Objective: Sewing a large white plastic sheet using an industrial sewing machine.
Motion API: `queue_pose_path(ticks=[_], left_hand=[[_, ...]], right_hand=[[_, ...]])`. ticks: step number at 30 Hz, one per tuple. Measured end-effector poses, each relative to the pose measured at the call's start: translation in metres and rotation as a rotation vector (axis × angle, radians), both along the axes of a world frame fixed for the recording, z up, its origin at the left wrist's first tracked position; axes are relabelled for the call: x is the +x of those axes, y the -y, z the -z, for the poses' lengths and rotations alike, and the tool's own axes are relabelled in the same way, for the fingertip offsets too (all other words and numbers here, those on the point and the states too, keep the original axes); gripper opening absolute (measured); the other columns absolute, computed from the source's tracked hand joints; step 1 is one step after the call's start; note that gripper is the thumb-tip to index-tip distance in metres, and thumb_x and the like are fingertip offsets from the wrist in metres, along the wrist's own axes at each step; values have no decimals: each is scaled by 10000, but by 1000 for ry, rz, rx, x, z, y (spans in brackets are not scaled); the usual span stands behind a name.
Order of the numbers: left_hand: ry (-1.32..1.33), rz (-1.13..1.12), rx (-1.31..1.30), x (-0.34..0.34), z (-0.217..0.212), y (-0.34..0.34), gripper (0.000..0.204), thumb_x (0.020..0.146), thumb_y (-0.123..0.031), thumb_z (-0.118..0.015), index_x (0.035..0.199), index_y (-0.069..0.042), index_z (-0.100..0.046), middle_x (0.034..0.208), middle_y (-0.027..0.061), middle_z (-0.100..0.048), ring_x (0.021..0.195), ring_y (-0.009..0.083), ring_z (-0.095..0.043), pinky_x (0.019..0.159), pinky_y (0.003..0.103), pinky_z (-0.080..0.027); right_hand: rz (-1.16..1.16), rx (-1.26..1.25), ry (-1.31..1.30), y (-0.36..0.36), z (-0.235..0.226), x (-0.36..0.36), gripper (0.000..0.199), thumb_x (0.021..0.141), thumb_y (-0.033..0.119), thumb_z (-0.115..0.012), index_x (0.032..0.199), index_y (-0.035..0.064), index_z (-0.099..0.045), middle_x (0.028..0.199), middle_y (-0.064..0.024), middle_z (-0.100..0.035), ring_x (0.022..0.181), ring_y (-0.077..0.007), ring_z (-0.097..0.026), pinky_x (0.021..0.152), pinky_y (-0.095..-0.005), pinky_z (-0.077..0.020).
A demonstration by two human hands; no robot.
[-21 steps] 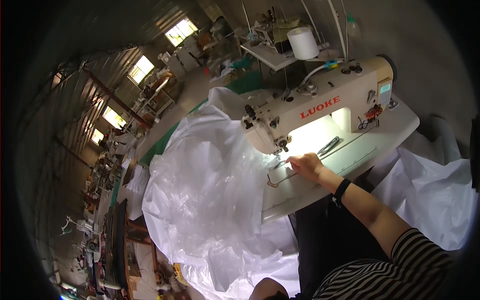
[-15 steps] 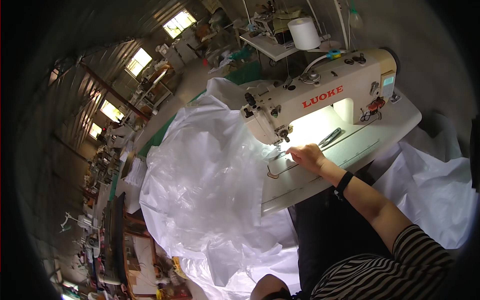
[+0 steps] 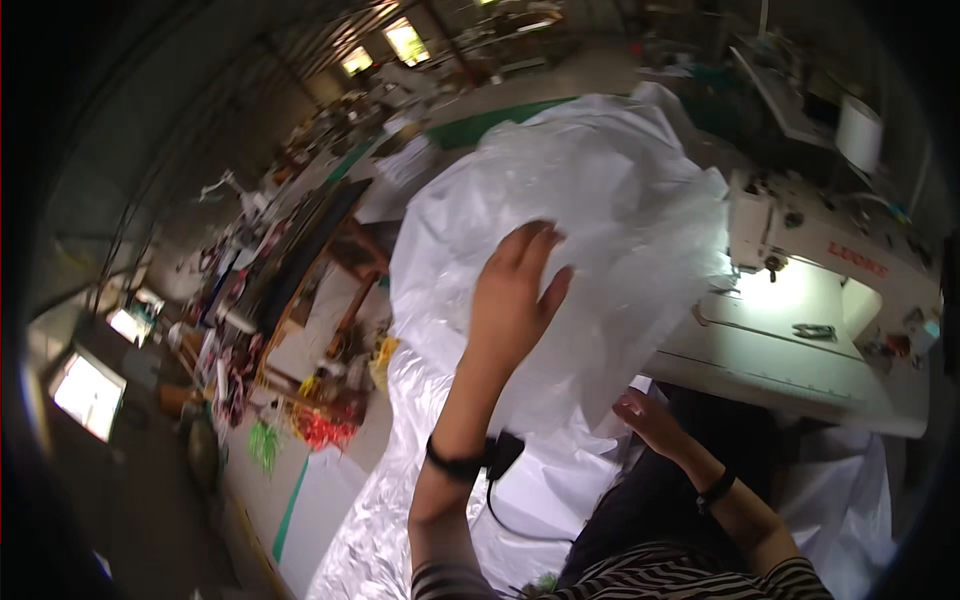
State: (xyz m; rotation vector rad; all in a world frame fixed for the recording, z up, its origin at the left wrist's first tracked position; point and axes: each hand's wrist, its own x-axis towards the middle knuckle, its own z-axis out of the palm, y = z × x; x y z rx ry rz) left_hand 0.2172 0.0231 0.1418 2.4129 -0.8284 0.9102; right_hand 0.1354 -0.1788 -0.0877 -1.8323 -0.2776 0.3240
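A large white plastic sheet [image 3: 600, 180] lies in a crumpled heap left of the sewing machine [image 3: 820, 235], one side reaching the lit needle area. Over the sheet's middle is my left hand [image 3: 512, 300], open, its thumb held away from the fingers; whether it touches the sheet is unclear. My right hand [image 3: 655, 422] is low at the sheet's near right edge, just off the machine table's front edge. Its fingers are curled closed on that edge, somewhat blurred. Small thread snips [image 3: 814, 331] lie on the machine bed under the lamp light.
A white thread cone [image 3: 859, 135] stands behind the machine. More white sheeting [image 3: 840, 490] hangs at the lower right. To the left are a wooden frame [image 3: 345, 315] and red strips [image 3: 325, 428]. A dark cable [image 3: 520, 535] runs from my left wrist.
My view has swung left, so the machine sits farther right. The right hand has left the needle area and come down to the sheet's edge. My left hand has come into view over the sheet.
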Motion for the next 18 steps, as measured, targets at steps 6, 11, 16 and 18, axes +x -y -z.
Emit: queue_pose_path(ticks=[6,11,16,18], left_hand=[[-70,-508,515,150,42,1,719,786,-387,-748,1390,-138,-449,1492,118,-398,1393,339,-350,1050,468,-420],[-847,-565,275,210,108,-36,814,713,-459,-774,1399,-148,-464,1403,159,-513,1287,380,-491,1024,452,-455],[-690,-601,278,203,184,-79,389,774,-334,-669,1060,-73,-643,1102,185,-670,1092,371,-611,913,488,-494],[-574,-595,309,187,204,-110,309,787,-303,-628,974,-57,-630,1018,193,-670,1016,393,-617,851,507,-495]], right_hand=[[41,-15,-43,-21,35,-3,496,941,433,-605,852,-55,-601,792,-167,-662,735,-193,-623,671,-337,-471],[84,-117,-42,-4,60,-22,489,903,408,-664,751,-47,-571,657,-190,-592,574,-185,-557,551,-365,-427],[174,132,25,-4,64,-25,475,899,388,-670,732,-48,-588,618,-213,-554,551,-188,-548,541,-381,-428],[114,-131,-4,0,60,-28,429,914,367,-660,777,-38,-618,651,-180,-591,566,-185,-536,555,-364,-440]])
